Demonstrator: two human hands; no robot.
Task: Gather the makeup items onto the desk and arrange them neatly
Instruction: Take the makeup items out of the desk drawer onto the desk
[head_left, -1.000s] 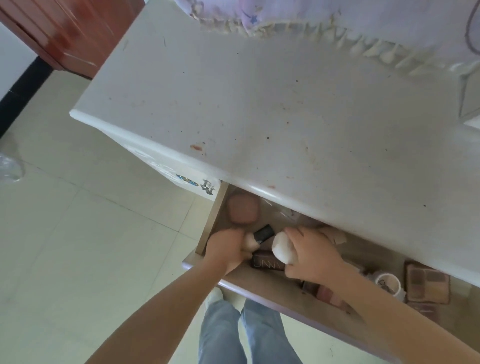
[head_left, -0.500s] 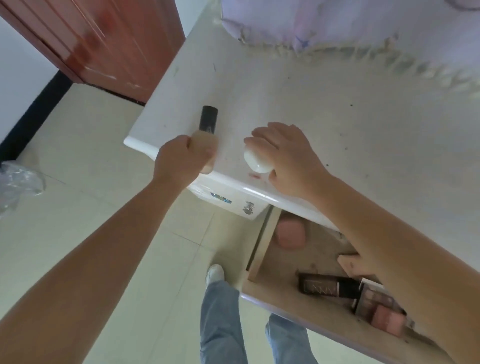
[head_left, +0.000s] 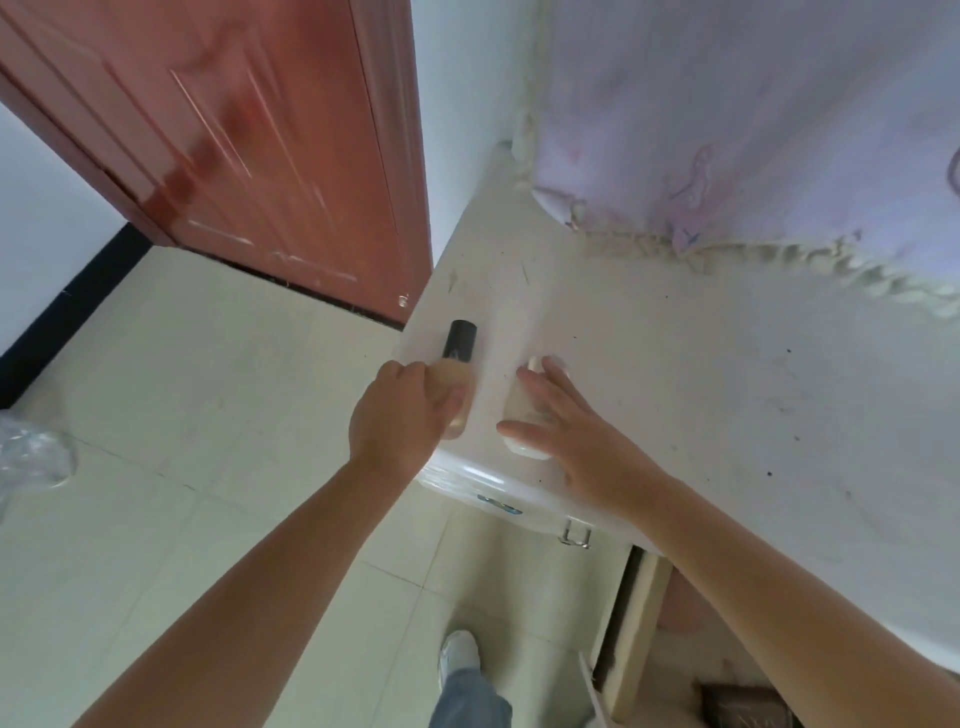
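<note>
Foundation bottle (head_left: 457, 382) gripped in curled left hand (head_left: 397, 415) at the desk (head_left: 701, 415) corner; white bottle (head_left: 524, 415) pressed under flat-fingered right hand (head_left: 566, 426); both best laid parallel, inboard of the edge, before release.

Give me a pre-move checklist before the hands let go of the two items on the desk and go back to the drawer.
1. Bottle with the black cap lies on the desk: ok, near the left corner.
2. Left hand free of the bottle: not ok, its fingers curl around it.
3. White item set on the desk: ok, under the right hand.
4. Right hand released: ok, its fingers lie straight on the item.
5. Both items clear of the desk's front edge: cannot tell; both sit close to it.
6. Drawer open for the next reach: ok, more items show inside.
</note>
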